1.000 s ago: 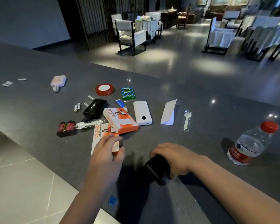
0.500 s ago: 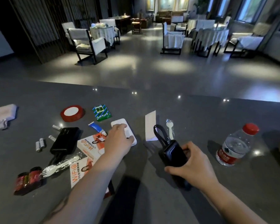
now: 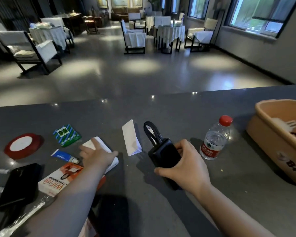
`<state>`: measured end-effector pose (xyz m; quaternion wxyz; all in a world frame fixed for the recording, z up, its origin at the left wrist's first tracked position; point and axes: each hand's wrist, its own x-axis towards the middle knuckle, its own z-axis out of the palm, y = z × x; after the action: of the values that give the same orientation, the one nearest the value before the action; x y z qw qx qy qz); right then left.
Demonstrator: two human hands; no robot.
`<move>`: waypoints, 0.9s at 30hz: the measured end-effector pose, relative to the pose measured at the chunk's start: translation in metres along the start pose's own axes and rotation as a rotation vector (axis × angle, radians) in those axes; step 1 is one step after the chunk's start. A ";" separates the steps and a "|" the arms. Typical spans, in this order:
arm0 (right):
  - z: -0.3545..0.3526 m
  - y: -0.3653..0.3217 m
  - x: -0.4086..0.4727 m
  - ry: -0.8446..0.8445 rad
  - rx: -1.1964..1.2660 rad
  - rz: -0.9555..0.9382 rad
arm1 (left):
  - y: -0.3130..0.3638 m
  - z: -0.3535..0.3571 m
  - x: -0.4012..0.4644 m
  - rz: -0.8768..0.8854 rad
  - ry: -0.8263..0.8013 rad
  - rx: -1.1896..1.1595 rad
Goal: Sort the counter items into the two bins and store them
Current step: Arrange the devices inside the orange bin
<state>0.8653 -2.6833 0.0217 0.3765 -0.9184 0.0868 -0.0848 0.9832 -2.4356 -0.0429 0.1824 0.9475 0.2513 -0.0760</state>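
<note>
The right hand (image 3: pixel 183 161) grips a black power bank (image 3: pixel 164 155) (loop cable up) at centre counter, while the left hand (image 3: pixel 97 155) lies flat-fingered on the white power bank (image 3: pixel 108 157) at nine o'clock. Mid-sort, I'd judge: next, carry it to the tan bin (image 3: pixel 270 132) at three o'clock.

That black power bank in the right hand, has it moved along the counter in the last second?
Yes. The black power bank, gripped by the right hand, has gone forward and rightward, from near the counter's front edge to beside the folded white paper, toward the water bottle.
</note>
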 end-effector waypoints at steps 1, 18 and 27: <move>0.000 -0.001 -0.002 0.005 0.014 0.006 | -0.001 -0.001 -0.001 0.017 0.015 0.015; -0.038 -0.001 -0.022 0.074 0.048 0.096 | 0.005 -0.028 -0.050 0.339 0.282 -0.281; -0.138 0.081 -0.058 0.253 0.027 0.180 | 0.088 0.005 -0.223 0.697 0.178 -0.628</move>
<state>0.7712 -2.8202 0.0563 0.3808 -0.8839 0.2145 -0.1666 0.8349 -2.6090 0.0321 0.4522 0.8773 -0.0559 0.1506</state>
